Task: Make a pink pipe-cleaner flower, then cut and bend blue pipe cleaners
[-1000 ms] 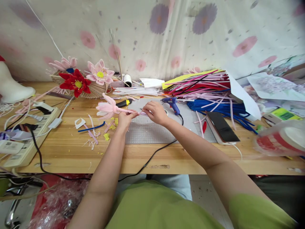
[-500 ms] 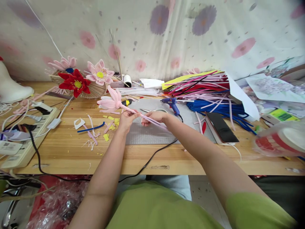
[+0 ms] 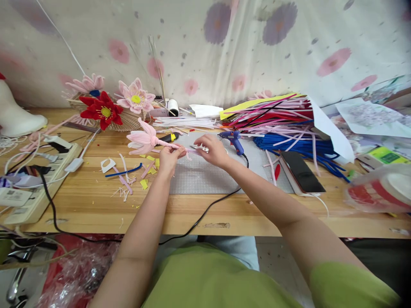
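In my left hand (image 3: 171,159) is the stem of a pink pipe-cleaner flower (image 3: 144,139), pinched between thumb and fingers. The petals point left, and the fuzzy stem ends hang out just right of my fingertips. My right hand (image 3: 212,150) is closed around a pair of scissors (image 3: 202,148) over the grey cutting mat (image 3: 205,177). The metal blades point left towards the stem ends; my fingers cover much of the handles. Behind the stem lies a black-and-yellow tool (image 3: 170,137).
A blue glue gun (image 3: 233,139) lies on the mat, its black cord (image 3: 205,214) running across the table front. Behind are bundled pipe cleaners (image 3: 289,115). A phone (image 3: 302,171) lies right; finished flowers (image 3: 104,111), scraps (image 3: 123,171) and a power strip (image 3: 48,184) are left.
My right hand has left the long pink strips and taken hold of the scissors that lay on the mat. The flower has shifted slightly left and down in my left hand.
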Demonstrator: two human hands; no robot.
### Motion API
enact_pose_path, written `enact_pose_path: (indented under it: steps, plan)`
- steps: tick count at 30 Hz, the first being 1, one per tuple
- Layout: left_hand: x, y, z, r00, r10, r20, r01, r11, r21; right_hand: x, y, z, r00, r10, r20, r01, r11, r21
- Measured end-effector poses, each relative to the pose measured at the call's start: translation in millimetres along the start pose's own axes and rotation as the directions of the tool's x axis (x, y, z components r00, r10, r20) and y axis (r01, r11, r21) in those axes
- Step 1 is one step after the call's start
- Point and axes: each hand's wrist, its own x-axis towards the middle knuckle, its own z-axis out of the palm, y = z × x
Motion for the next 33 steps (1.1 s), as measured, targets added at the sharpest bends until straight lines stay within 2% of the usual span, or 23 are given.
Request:
enact_pose_path:
  steps: [2, 4, 9, 14, 17, 20, 22, 24, 26, 28, 29, 31, 33]
  plan:
    - [0.8, 0.0, 1.1, 1.0, -0.014, -0.016, 0.014, 1.0, -0.004, -4.7, -9.5, -1.3, 0.972, -0.217, 0.09, 0.23, 0.957, -0.176]
    - [1.0, 0.8, 2.5, 1.0, -0.016, -0.025, 0.016, 1.0, -0.005, -7.2, -15.5, 0.1, 0.94, -0.302, 0.16, 0.336, 0.901, -0.275]
    - [0.1, 5.5, 3.6, 0.999, 0.024, -0.043, -0.024, 1.0, 0.008, -4.6, -16.3, 4.3, 0.955, -0.275, 0.112, 0.297, 0.88, -0.371]
    - [1.3, 5.3, 2.3, 0.998, 0.028, -0.062, -0.028, 1.0, -0.001, -3.8, -19.8, 4.7, 0.953, -0.268, 0.139, 0.302, 0.866, -0.398]
    - [3.0, 1.3, 1.2, 0.998, 0.039, -0.047, -0.039, 0.999, -0.007, -0.4, -23.8, 2.6, 0.966, -0.241, 0.096, 0.259, 0.902, -0.346]
    - [3.2, -1.2, -0.5, 0.996, 0.081, 0.033, -0.081, 0.997, 0.002, 10.5, -21.9, -2.8, 0.987, -0.16, -0.009, 0.155, 0.964, -0.215]
    - [2.2, -0.3, -1.1, 0.991, 0.095, 0.096, -0.096, 0.995, 0.009, 19.6, -16.1, -5.8, 0.998, -0.02, -0.054, 0.017, 0.998, -0.066]
    - [0.7, 2.2, -0.8, 0.987, 0.097, 0.132, -0.098, 0.995, 0.007, 26.5, -8.4, -5.8, 0.983, 0.182, 0.009, -0.182, 0.971, 0.153]
    - [-0.8, 4.5, 0.4, 0.985, 0.103, 0.14, -0.104, 0.995, -0.001, 29.1, -0.6, -2.2, 0.908, 0.361, 0.21, -0.417, 0.824, 0.384]
    - [-1.9, 4.9, 1.8, 0.986, 0.113, 0.124, -0.114, 0.993, 0.002, 27.8, 5.9, 3.8, 0.779, 0.417, 0.469, -0.624, 0.597, 0.504]
    - [-2.2, 4.3, 2.4, 0.987, 0.118, 0.112, -0.12, 0.993, 0.013, 26.3, 8.6, 6.9, 0.712, 0.398, 0.579, -0.698, 0.494, 0.519]
    - [-2.7, 1.4, 3.3, 0.987, 0.129, 0.092, -0.134, 0.99, 0.043, 23.3, 12.7, 11.8, 0.607, 0.321, 0.727, -0.789, 0.354, 0.502]
    - [-3.4, -2.5, 4.2, 0.986, 0.146, 0.076, -0.15, 0.987, 0.064, 21.2, 15.1, 14.0, 0.546, 0.247, 0.801, -0.831, 0.284, 0.479]
